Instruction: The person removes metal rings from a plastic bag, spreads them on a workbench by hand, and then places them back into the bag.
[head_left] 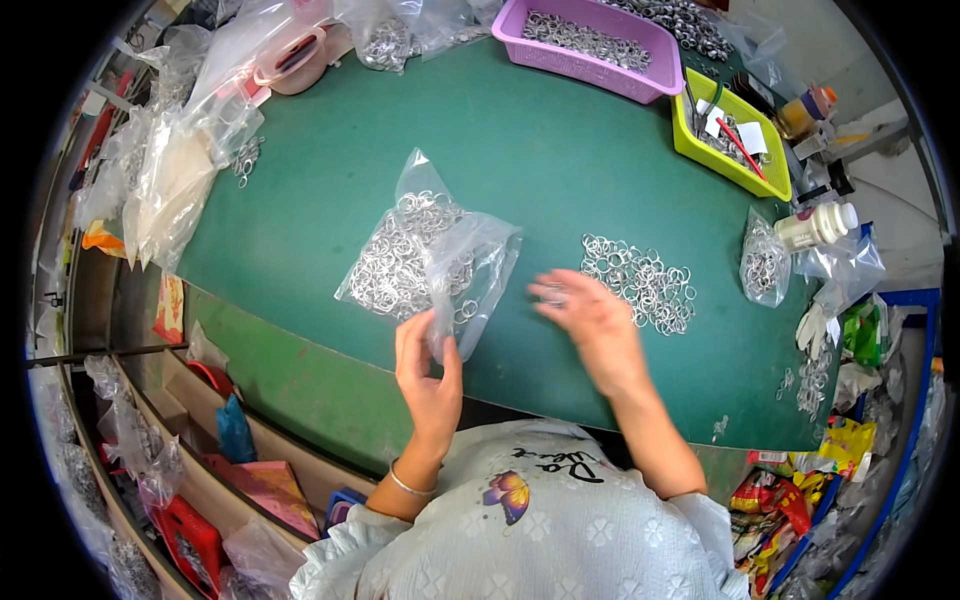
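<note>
The left hand (428,372) pinches the near edge of a clear plastic bag (492,262) between thumb and fingers. The bag lies on the green table (540,150), just in front of the person, with many silver rings (395,265) inside it. The right hand (590,312) is between the bag and a loose pile of rings (645,285) spread to its right. Its fingers are curled and blurred; something shiny shows at them, but whether they grip it cannot be told. Toward the far edge of the table stand a purple basket (663,82) with more metal pieces in it and, just beside it, a yellow-green basket (700,158) holding a red pen (740,148) among other things. Near the right edge, a small filled bag (763,262) lies close to a white bottle (815,227). A pink container (300,72) sits at the far left.
</note>
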